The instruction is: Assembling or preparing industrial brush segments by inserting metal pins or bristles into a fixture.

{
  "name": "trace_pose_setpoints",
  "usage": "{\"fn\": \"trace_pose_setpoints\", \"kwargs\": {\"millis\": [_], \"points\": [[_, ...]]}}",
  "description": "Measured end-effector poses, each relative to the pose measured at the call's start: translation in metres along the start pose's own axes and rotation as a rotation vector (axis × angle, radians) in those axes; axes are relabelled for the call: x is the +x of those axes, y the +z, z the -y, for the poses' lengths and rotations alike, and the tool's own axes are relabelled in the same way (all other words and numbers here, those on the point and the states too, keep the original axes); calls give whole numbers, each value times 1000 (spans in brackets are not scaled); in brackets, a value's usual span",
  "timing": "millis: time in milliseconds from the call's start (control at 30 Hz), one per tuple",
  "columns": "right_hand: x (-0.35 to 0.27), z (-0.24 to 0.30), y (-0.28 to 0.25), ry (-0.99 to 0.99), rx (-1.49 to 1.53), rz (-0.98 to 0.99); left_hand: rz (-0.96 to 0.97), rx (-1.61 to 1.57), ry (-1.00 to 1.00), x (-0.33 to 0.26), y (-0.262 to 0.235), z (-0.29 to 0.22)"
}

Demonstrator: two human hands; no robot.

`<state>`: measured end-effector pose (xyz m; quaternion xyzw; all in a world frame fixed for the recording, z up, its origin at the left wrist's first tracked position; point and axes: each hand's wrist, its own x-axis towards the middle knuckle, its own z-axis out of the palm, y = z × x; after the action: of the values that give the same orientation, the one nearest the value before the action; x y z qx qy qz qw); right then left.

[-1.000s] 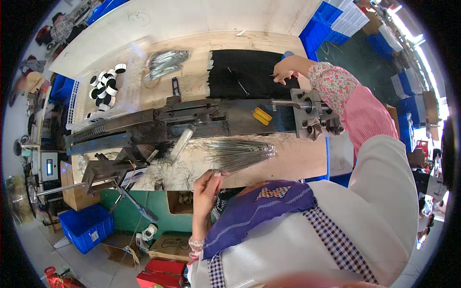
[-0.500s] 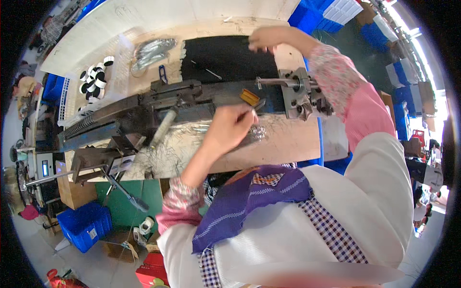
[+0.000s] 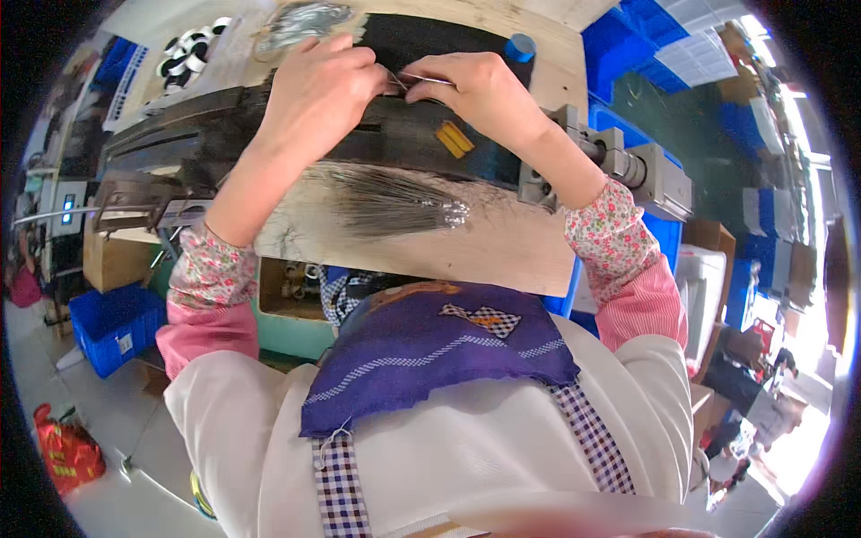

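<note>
Both hands meet over the near edge of a black mat point(image 3: 439, 40). My left hand point(image 3: 325, 90) is closed in a pinch, fingertips beside the right ones. A thin wire-like end shows there, but what the left fingers hold is mostly hidden. My right hand point(image 3: 480, 88) pinches a thin metal piece point(image 3: 425, 79) between thumb and fingers, pointing toward the left hand. Below the hands runs a dark metal machine bed point(image 3: 395, 134) with a yellow block point(image 3: 455, 140) on it. Nearer me, a bundle of thin metal wires point(image 3: 390, 202) lies on the wooden table point(image 3: 520, 242).
A blue round cap point(image 3: 519, 47) stands at the mat's right. At the far left are a white crate with black-and-white rolls point(image 3: 190, 56) and a clear bag of metal parts point(image 3: 305, 22). A metal fixture point(image 3: 619, 160) juts out at the right; a lever mechanism point(image 3: 143, 202) at the left.
My left hand has moved up from above the wires, and my right hand has come in from the mat's far right corner. They are now together. The view has shifted too.
</note>
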<state>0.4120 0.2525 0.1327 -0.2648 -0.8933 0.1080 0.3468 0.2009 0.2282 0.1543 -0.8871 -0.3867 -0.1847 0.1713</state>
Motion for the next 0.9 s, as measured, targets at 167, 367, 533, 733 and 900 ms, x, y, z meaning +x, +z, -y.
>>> {"fn": "trace_pose_setpoints", "kwargs": {"millis": [167, 367, 533, 733, 900], "points": [[9, 3, 9, 79, 63, 19, -98, 74, -9, -14, 2, -2], [11, -8, 25, 225, 252, -31, -667, -304, -405, -47, -2, -38], [28, 5, 29, 311, 254, 158, -242, -1637, -1101, -104, 39, -86], [21, 11, 41, 209, 98, 44, -306, -3176, -1164, -111, 25, -27], [23, 8, 48, 225, 124, 45, -176, -3169, -981, -72, -25, -16]]}}
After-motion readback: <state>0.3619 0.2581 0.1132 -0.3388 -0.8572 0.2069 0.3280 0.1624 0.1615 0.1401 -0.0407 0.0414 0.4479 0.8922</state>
